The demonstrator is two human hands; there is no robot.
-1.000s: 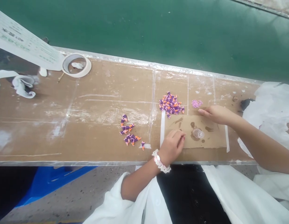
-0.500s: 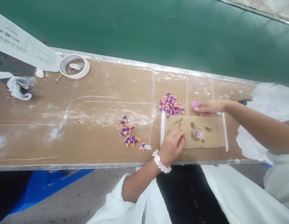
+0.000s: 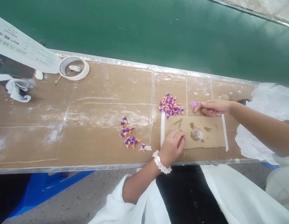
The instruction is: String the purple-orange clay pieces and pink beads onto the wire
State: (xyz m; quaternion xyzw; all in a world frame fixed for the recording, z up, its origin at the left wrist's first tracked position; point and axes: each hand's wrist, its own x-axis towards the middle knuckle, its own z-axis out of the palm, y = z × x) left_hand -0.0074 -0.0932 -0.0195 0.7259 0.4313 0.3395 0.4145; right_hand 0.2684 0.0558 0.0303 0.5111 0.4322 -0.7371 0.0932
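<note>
Over the left part of a taped cardboard sheet point(image 3: 214, 141), my left hand point(image 3: 173, 146) is closed in a pinch; whatever it holds is too small or hidden to name. My right hand point(image 3: 212, 107) reaches beyond the sheet, one finger stretched out at the edge of a small heap of pink-purple beads point(image 3: 195, 104), the other fingers curled loosely. Nothing shows in its grip. A small clear cup point(image 3: 197, 133) stands on the sheet among dark wet stains. Left of the beads lies a pile of small purple-and-orange figures point(image 3: 170, 105). Several similar figures point(image 3: 131, 140) lie scattered farther left.
A roll of white tape point(image 3: 86, 71) lies at the far left beside a printed paper sheet point(image 3: 25, 46) and a crumpled cloth point(image 3: 18, 88). White plastic sheeting point(image 3: 270, 102) covers the table's right end. A green surface point(image 3: 135, 31) lies behind the cardboard-covered table point(image 3: 100, 140).
My right hand has shifted slightly right and its finger has straightened out of the pinch at the bead heap. My left hand stays where it was.
</note>
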